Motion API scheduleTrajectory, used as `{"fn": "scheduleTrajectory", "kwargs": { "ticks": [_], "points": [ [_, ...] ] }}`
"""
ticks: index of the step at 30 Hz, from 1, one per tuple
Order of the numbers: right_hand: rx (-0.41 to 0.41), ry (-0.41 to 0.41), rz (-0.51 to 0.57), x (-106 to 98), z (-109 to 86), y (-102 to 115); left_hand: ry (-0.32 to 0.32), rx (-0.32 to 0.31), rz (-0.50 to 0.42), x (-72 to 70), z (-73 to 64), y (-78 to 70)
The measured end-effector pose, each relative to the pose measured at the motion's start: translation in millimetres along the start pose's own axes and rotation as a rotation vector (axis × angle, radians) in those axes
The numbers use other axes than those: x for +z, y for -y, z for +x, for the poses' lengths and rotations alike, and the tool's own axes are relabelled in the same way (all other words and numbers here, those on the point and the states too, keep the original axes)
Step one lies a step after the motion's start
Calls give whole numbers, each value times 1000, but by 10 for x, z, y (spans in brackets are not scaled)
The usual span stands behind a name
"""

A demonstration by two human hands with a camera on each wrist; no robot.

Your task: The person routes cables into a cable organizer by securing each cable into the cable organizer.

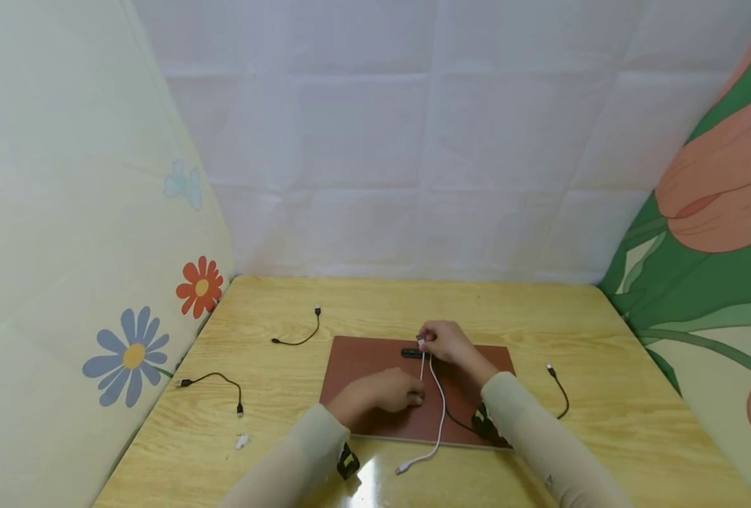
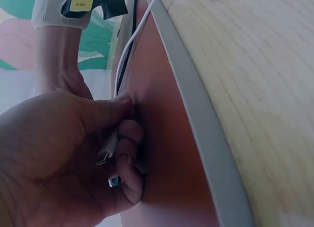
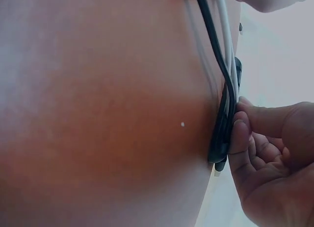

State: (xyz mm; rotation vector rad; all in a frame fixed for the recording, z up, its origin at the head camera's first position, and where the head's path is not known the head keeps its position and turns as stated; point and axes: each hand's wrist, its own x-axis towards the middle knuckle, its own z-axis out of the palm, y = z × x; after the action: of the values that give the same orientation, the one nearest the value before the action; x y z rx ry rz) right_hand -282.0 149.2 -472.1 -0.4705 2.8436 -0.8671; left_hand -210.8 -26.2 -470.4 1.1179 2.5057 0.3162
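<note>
In the head view my right hand (image 1: pixel 446 342) pinches the upper end of a white cable (image 1: pixel 441 416) beside a slim black hub (image 1: pixel 408 353) on a brown board (image 1: pixel 369 353). A second white strand (image 1: pixel 422 368) runs straight down from there to my left hand (image 1: pixel 393 390). My left hand is low over the board with curled fingers; in the left wrist view they hold a white connector (image 2: pixel 109 145) with a metal tip. In the right wrist view, thumb and forefinger press together at the white strands and a black cable (image 3: pixel 211 31), close to the hub.
Short black cables lie on the wooden table (image 1: pixel 273 402): one at the back left (image 1: pixel 305 339), one at the left (image 1: pixel 223 377), one at the right (image 1: pixel 563 395). A small white piece (image 1: pixel 242 441) lies at front left. The white cable's free plug (image 1: pixel 403 468) rests before the board.
</note>
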Motion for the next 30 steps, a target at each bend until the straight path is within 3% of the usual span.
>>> {"fn": "scheduleTrajectory", "kwargs": {
  "ticks": [9, 30],
  "points": [
    [87, 39, 31, -27, 51, -5, 78, 39, 17, -74, 31, 30],
    [230, 157, 139, -90, 114, 70, 168, 27, -28, -93, 52, 54]
  ]
}}
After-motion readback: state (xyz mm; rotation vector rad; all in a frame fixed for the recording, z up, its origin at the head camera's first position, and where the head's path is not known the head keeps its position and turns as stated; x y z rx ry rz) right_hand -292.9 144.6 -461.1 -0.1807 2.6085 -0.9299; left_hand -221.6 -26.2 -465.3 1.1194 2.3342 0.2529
